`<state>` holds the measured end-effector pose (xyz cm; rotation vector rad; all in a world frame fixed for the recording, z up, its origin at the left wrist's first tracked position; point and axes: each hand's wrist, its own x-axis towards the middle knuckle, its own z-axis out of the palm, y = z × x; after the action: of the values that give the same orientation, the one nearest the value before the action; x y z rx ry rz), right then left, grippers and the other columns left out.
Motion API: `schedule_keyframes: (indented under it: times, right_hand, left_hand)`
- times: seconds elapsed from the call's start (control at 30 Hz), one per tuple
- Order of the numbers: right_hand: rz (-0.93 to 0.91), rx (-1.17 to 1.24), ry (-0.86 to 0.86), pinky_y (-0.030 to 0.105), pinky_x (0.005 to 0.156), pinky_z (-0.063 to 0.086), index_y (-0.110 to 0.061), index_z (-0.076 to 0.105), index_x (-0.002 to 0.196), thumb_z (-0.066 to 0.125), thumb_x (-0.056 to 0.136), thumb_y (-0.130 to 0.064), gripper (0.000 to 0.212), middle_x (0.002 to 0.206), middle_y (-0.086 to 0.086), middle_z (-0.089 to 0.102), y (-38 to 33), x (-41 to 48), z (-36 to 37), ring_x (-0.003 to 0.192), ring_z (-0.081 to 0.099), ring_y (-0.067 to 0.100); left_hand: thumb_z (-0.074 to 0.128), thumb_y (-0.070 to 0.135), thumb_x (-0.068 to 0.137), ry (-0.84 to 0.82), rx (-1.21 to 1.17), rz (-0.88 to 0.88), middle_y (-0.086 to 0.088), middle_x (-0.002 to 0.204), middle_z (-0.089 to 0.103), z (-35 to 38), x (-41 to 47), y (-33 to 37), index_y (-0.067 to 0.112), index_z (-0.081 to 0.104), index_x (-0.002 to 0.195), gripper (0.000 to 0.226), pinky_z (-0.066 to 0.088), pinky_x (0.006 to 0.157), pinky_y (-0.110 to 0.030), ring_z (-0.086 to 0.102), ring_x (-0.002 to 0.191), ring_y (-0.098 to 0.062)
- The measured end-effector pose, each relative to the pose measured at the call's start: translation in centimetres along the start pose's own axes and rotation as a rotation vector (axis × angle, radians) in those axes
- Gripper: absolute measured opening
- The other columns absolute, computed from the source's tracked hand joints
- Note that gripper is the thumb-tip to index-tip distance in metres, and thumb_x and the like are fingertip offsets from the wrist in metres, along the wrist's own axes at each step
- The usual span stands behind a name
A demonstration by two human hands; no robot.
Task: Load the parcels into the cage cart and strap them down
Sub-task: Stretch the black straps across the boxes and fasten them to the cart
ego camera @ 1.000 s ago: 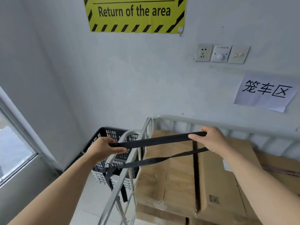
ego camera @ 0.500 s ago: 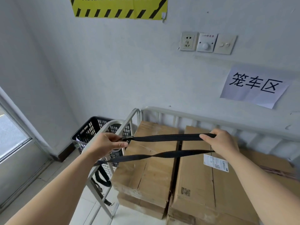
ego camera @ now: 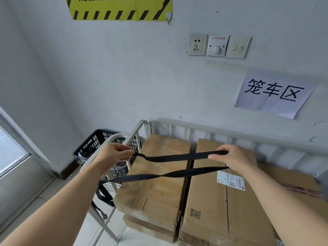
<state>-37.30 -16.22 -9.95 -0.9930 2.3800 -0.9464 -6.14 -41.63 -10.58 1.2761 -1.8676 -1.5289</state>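
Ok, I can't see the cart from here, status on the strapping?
Left hand pinches the strap near the cart side rail, right hand grips its loop. Strap doubled above the parcels, not tightened. Lower run twisted; nothing blocking.

At lower right we find two parcels point(ego camera: 156, 183) side by side in the cage cart point(ego camera: 213, 129), the strap point(ego camera: 177, 158) above them between our left hand point(ego camera: 113, 155) and right hand point(ego camera: 234, 159), a basket point(ego camera: 92, 144) left of the cart.
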Motion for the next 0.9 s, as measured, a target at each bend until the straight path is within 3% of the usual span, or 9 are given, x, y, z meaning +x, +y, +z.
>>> schedule_keyframes:
  times: [0.1,0.2,0.3,0.43,0.63,0.73,0.9]
  right_hand:
    - [-0.010,0.023,-0.013,0.025,0.060,0.043,-0.030,0.071,0.076,0.074,0.077,-0.044,0.014,0.081,-0.008,0.068,0.7,0.8,0.3,0.077,0.060,0.012]
    - [-0.001,0.031,-0.033,0.024,0.060,0.041,-0.030,0.071,0.075,0.074,0.076,-0.047,0.017,0.081,-0.011,0.067,1.2,1.7,1.2,0.077,0.058,0.007]
    - [0.007,0.042,-0.083,0.023,0.063,0.041,-0.030,0.070,0.082,0.079,0.072,-0.041,0.017,0.088,-0.013,0.065,1.5,2.7,2.5,0.086,0.059,0.008]
    - [0.046,0.008,-0.131,0.029,0.076,0.047,-0.029,0.070,0.085,0.079,0.076,-0.028,0.013,0.091,-0.012,0.065,2.1,4.6,4.7,0.090,0.059,0.010]
    - [0.100,-0.034,-0.146,0.027,0.077,0.043,-0.031,0.067,0.086,0.072,0.082,-0.028,0.007,0.096,-0.014,0.063,2.4,8.0,8.6,0.097,0.059,0.012]
    - [0.074,-0.045,-0.141,0.029,0.088,0.043,-0.029,0.067,0.105,0.067,0.085,-0.033,0.021,0.111,-0.011,0.058,1.4,9.6,11.2,0.107,0.056,0.013]
    - [-0.029,0.048,-0.211,0.023,0.094,0.040,-0.037,0.057,0.125,0.063,0.087,-0.040,0.038,0.131,-0.019,0.052,-3.1,13.6,15.9,0.118,0.051,0.007]
  left_hand:
    - [0.077,0.029,0.075,0.097,-0.051,-0.020,-0.011,0.077,0.075,0.3,0.6,0.0,0.006,0.074,0.087,0.026,0.060,0.060,-0.032,0.071,0.062,-0.024]
    - [0.072,0.025,0.083,0.109,-0.072,-0.046,-0.011,0.076,0.074,0.8,1.3,-0.3,0.004,0.073,0.089,0.023,0.055,0.045,-0.026,0.066,0.050,-0.020]
    - [0.065,0.016,0.090,0.051,-0.086,-0.077,-0.009,0.081,0.075,1.3,2.2,-0.8,0.005,0.071,0.097,0.014,0.057,0.051,-0.026,0.068,0.058,-0.018]
    - [0.069,0.021,0.087,0.048,-0.129,-0.103,-0.007,0.084,0.076,1.7,4.2,-1.5,0.008,0.071,0.098,0.017,0.058,0.065,-0.031,0.069,0.070,-0.018]
    - [0.071,0.014,0.085,0.013,-0.345,-0.158,-0.017,0.087,0.074,2.4,9.2,-1.7,0.001,0.070,0.097,0.018,0.061,0.065,-0.034,0.073,0.078,-0.028]
    - [0.070,0.020,0.086,-0.057,-0.255,-0.103,-0.013,0.084,0.075,2.5,12.2,-1.7,0.006,0.074,0.092,0.016,0.060,0.063,-0.029,0.073,0.079,-0.024]
    - [0.073,0.026,0.084,-0.213,-0.040,-0.004,-0.005,0.078,0.076,3.5,17.0,-1.4,0.015,0.076,0.083,0.011,0.057,0.062,-0.023,0.071,0.070,-0.014]
